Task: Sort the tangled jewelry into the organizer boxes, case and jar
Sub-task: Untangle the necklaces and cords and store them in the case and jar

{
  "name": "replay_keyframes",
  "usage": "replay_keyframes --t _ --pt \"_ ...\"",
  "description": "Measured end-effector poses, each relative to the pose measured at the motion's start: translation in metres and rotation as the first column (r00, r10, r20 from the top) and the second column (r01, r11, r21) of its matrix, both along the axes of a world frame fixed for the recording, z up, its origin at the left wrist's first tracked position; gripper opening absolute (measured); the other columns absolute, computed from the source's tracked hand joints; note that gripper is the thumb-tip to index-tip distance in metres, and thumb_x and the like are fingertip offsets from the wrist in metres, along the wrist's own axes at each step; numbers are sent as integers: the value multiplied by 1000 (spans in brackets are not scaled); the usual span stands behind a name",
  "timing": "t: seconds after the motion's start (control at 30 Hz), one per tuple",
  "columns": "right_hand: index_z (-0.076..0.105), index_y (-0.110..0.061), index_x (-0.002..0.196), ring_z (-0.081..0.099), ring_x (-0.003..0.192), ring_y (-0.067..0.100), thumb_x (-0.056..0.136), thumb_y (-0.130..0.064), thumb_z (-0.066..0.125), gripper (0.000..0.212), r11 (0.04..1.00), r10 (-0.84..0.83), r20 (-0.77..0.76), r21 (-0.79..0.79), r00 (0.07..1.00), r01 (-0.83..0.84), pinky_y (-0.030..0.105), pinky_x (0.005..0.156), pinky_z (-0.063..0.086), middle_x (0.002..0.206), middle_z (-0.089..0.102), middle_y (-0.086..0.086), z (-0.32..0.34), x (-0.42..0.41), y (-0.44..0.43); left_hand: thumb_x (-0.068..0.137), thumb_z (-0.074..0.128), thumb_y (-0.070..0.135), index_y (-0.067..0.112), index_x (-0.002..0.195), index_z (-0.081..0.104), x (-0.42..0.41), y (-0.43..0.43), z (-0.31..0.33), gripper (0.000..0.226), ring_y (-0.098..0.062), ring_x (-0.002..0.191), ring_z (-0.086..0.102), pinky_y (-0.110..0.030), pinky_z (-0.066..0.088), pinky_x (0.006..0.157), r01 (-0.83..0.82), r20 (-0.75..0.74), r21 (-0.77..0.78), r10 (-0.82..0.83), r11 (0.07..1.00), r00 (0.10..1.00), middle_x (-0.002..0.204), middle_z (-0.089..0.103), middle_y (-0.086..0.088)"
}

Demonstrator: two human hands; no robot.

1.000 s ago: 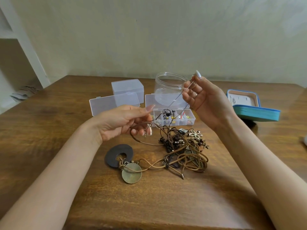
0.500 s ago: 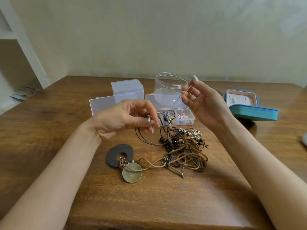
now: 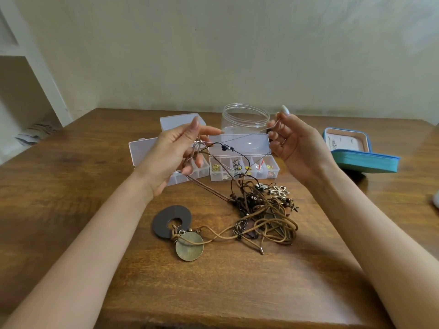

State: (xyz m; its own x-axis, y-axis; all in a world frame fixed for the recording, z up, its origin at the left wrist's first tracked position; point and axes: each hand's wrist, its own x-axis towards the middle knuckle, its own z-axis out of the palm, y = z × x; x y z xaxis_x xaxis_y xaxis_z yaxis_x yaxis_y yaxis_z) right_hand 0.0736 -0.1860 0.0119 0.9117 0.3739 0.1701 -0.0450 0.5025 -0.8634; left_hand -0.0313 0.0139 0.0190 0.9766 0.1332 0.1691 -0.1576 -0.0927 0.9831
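Two hands up over the desk (image 3: 71, 186), stretching one thin cord (image 3: 247, 137) taut between them, I guess so I can see where it dives into the tangle (image 3: 266, 210); left hand (image 3: 171, 155) has its lower fingers (image 3: 188, 170) hooked round it plus a few others; right hand (image 3: 297, 148) pinches the far end; tangle lies on the desk just in front of the open organizer boxes (image 3: 244, 177), jar (image 3: 245, 119) behind, case (image 3: 365, 162) off right, handy for dropping.

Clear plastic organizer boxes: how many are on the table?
3. A closed box stands at the back, left of the jar; an open box lies partly behind the left hand; a second open box, holding small charms, lies before the jar.
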Motion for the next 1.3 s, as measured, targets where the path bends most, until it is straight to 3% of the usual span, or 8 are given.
replay_keyframes --t 0.23,0.37,0.5,0.87,1.17,1.3 --pt "57 -15 84 48 56 7 95 -16 49 14 997 -77 15 -3 997 77 14 47 39 65 54 -6 4 -2 -2 97 34 43 27 110 65 -1 -1 -1 38 -10 42 52 -13 30 33 -34 6 72 34 997 999 78 69 -7" --pt "56 -15 82 39 49 4 96 -17 50 15 996 -91 22 -4 996 91 13 46 29 61 51 -6 7 -3 -5 96 40 41 21 102 68 0 -1 -1 36 -10 37 46 -13 25 33 -43 16 85 41 995 999 62 66 -4" --pt "53 -16 80 27 36 4 96 -20 49 17 995 -88 67 -36 994 90 15 38 20 65 62 -3 8 -1 -7 92 46 40 16 91 69 0 -3 -1 33 -10 33 42 -13 29 33 -59 7 92 58 994 998 55 64 -5" --pt "52 -16 81 21 34 6 95 -26 52 17 994 -66 81 -79 995 72 16 39 20 97 72 6 7 -3 -10 90 52 33 16 93 66 2 3 0 22 -6 44 42 -12 29 38 44 2 48 -45 998 999 63 61 2" --pt "53 -16 81 21 33 5 94 -28 51 18 997 -23 124 -66 992 31 16 38 20 102 72 6 11 -5 -11 95 50 20 12 89 61 3 2 -2 14 -3 51 49 -10 33 40 -24 7 25 24 999 1000 75 69 1" --pt "53 -17 81 20 33 6 95 -26 51 17 997 -11 125 -70 992 20 16 37 22 106 71 8 10 -5 -11 96 48 20 12 89 59 1 0 -1 16 -3 54 51 -11 38 43 -20 49 9 19 1000 999 65 67 10"
